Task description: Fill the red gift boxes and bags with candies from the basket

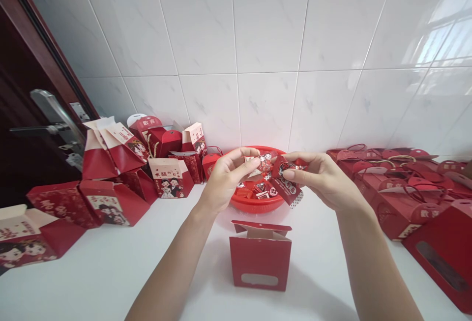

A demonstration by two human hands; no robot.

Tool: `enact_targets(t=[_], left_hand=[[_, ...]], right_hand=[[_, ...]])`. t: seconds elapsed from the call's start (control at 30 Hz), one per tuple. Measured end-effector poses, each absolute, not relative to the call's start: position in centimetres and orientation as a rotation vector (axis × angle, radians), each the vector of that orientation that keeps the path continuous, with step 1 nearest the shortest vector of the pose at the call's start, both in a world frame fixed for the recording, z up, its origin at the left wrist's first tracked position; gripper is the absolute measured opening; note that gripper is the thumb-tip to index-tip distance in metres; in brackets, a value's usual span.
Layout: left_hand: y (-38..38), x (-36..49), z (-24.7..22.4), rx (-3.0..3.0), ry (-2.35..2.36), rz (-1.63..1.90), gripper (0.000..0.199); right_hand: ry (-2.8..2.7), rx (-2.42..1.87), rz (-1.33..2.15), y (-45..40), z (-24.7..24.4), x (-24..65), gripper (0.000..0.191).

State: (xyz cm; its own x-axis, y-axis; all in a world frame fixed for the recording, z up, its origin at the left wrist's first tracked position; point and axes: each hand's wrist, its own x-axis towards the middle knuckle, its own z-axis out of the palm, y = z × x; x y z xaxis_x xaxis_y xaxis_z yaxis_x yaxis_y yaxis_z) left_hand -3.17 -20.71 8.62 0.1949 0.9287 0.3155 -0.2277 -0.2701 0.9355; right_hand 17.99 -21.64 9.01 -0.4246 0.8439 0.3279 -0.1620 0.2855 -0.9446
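Above a red plastic basket [254, 208] my left hand [229, 176] pinches a clear-wrapped candy [266, 162] printed with small cartoon figures. My right hand [326, 178], close beside it, has its thumb and fingers closed on red candy packets [285, 188]; their exact number is hidden. Several wrapped candies [258, 190] in red, white and black lie in the basket below. Nearer to me, between my forearms, a red paper gift box [261, 264] stands upright. Its top flaps are apart, and a pale window shows low on its front.
Several red and cream gift boxes [171, 178] with cartoon couples are heaped at the left. More red boxes with rope handles [401, 198] crowd the right side. White tiles [265, 109] rise behind the white table [155, 262]; a dark door with a metal handle [59, 109] is at far left.
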Motion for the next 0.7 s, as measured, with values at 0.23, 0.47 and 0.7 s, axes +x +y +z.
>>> enact_targets(t=[0.23,0.47,0.7], left_hand=[[-20.97,-3.26,9.00,1.419,0.661,1.385,0.033],[-20.79,-3.25,8.95,1.454,0.648,1.390,0.031],[-20.54,-3.40,8.75,1.446,0.702,1.440,0.030]], right_hand=[[-1.572,-0.631,1.269,-21.81,9.34,18.12,0.029],[-1.508,-0.626,1.251,-21.85,9.40,18.25,0.026],[-1.497,-0.650,1.242,-21.94,9.43,18.42,0.027]])
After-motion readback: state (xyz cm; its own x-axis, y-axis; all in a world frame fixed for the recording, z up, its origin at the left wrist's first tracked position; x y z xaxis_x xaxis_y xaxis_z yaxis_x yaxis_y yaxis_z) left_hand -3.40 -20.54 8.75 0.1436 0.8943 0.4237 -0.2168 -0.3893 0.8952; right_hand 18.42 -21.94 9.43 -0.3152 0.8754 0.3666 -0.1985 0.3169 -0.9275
